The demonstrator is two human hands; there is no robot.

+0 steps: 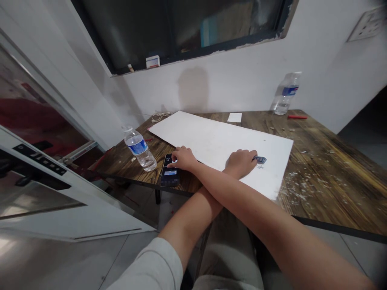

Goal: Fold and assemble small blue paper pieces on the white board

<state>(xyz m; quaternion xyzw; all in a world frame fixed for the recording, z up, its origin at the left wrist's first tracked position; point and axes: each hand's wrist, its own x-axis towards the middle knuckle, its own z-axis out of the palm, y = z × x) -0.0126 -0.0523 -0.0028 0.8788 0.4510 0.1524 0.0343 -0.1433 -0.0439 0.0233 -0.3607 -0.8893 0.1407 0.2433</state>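
My forearms cross over each other, the right one on top. My right hand (184, 158) is at the left, its fingers apart over a dark smartphone (169, 177) with a lit screen; a fingertip appears to touch the screen. My left hand (240, 163) reaches to the right and rests closed on a long white board (208, 135). From its fingers sticks out a small dark blue-grey object with a squarish end (260, 160), whose kind I cannot make out. Just below that end, a small dark scribbled mark (260, 167) shows on the board.
On the wooden table (326, 161) a water bottle (140, 149) stands left of the phone, another bottle (286, 96) at the back right beside a red stick (297, 117). White crumbs (298, 187) lie right of the board. A paper piece (234, 117) and a white cable (160, 116) lie by the wall.
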